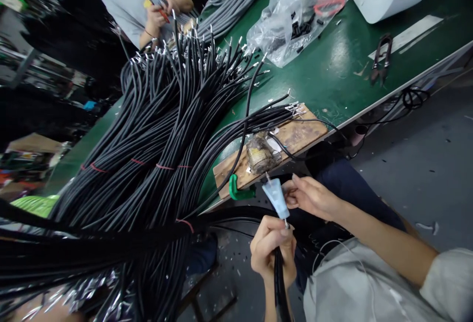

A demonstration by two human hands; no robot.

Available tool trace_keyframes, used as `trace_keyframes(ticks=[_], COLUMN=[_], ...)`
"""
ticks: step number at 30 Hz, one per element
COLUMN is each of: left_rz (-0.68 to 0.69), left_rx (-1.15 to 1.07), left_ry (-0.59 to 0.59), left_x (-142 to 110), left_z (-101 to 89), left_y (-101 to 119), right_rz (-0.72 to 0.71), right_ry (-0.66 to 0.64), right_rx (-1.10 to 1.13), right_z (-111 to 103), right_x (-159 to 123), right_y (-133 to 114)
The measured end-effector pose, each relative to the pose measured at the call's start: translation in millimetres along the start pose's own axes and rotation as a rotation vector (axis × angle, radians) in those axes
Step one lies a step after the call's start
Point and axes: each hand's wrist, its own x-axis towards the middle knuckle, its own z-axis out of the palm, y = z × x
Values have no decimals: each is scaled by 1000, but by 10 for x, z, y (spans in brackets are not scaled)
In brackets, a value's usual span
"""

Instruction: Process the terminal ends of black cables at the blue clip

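Note:
My left hand (272, 249) grips a thick black cable (281, 287) near its end, the thumb and fingers pinched round it. The cable's bare wire tip meets the narrow end of a light blue tapered piece (276, 198). This piece sits on a thin shaft from a small, tape-covered motor-like block (259, 154). My right hand (312, 196) is beside the blue piece, thumb apart and fingers loosely bent, with nothing visible in it. Whether its fingertips touch the blue piece I cannot tell. The block rests on a wooden board (310, 127) at the table edge.
A green clamp (238, 189) grips the board's edge. Large bundles of black cables (158, 130) cover the left of the green table (332, 66). Farther off are a plastic bag (284, 12) with black pieces, snips (381, 60), and a co-worker (129, 7) holding pliers.

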Motion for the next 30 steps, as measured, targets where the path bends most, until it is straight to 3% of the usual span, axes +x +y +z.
trace_keyframes(ticks=[3,7,11,14,17,21,24,27,30], left_rz=[5,-14,-86,-157,-216,-311,-342,-344,-373], left_rx=[-14,-38,-226,-488,-597,-332,-60,33,77], left_ry=[-4,-36,-214,-237,-233,-137,-59,-27,-85], left_x=[-54,-90,-33,33,45,-76,-203,-262,-236], left_z=[-24,-104,-294,-403,-409,-367,-364,-363,-350], left_y=[50,68,-109,-272,-322,-204,-73,29,94], right_rz=[-5,15,22,-53,-235,-576,-715,-721,-634], right_ry=[47,49,-35,60,145,78,28,53,103], right_rx=[-100,-333,-402,-563,-879,-1151,-1189,-1146,-1102], right_z=[-100,-51,58,72,75,150,226,277,296], right_x=[-142,-307,-397,-454,-507,-534,-516,-501,-510], right_y=[-48,-94,-76,-46,-10,41,50,21,-23])
